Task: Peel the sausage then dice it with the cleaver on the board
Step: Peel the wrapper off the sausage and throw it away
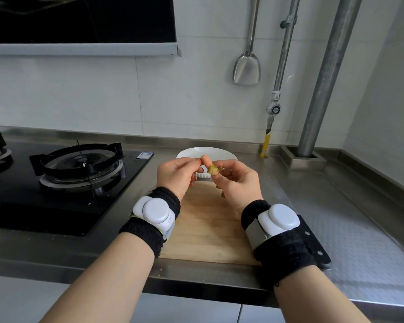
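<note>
Both hands hold a small sausage (205, 159) in the air above the far end of the wooden board (208, 229). My left hand (176, 174) pinches its bare pink tip. My right hand (234, 183) grips the lower end, where a yellowish casing (212, 169) is bunched up. The cleaver (318, 254) lies along the board's right edge, black handle toward me, and my right wrist hides most of it.
A white bowl (222, 153) stands just behind the hands. A black gas hob (79, 164) fills the counter to the left. A steel spatula (246, 66) hangs on the tiled wall, with pipes (322, 89) at the back right. Steel counter (348, 217) extends to the right.
</note>
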The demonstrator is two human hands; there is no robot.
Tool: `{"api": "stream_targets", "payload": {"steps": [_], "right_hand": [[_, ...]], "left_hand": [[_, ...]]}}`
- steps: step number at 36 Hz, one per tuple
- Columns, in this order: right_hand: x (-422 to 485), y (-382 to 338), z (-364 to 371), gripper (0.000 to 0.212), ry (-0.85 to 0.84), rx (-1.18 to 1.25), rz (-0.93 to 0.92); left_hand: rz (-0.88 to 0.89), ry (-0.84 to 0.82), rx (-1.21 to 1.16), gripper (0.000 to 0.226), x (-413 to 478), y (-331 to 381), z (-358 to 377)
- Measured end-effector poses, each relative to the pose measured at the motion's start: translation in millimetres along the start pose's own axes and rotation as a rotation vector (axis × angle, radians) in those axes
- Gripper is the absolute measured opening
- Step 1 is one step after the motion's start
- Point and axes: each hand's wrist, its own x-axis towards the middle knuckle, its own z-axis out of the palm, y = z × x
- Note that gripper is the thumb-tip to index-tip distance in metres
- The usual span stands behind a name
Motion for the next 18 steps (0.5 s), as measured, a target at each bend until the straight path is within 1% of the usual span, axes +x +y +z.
{"api": "stream_targets", "payload": {"steps": [6, 14, 18], "right_hand": [[-0.2, -1.2, 0.1, 0.019, -0.009, 0.018, 0.012], [0.8, -1.2, -0.2, 0.009, -0.009, 0.037, 0.027], [1.2, 0.6, 0.2, 0.009, -0.009, 0.029, 0.029]], "left_hand": [[0.003, 0.023, -0.014, 0.014, 0.3, 0.4, -0.1], [0.002, 0.000, 0.003, 0.013, 1.6, -0.6, 0.0], [-0.013, 0.000, 0.006, 0.010, 2.6, -0.8, -0.2]]}}
